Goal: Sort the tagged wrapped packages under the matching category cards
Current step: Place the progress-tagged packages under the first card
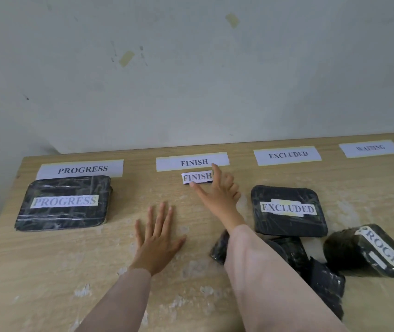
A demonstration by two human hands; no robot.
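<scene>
Four paper cards lie along the table's far edge: PROGRESS [80, 169], FINISH [193, 161], EXCLUDED [287, 155] and WAITING [369, 148]. A black wrapped package tagged PROGRESS [62, 204] sits under its card. A small package tagged FINISH [196, 177] lies just under the FINISH card, with my right hand [220, 191] at its right end, thumb and forefinger spread around it. A package tagged EXCLUDED [288, 210] lies under its card. My left hand [156, 239] rests flat and open on the table.
A heap of black packages sits at the near right: one tagged PROGRESS [368, 251] and untagged-looking ones [320, 279] partly hidden by my right forearm. A wall stands behind the wooden table [47, 271].
</scene>
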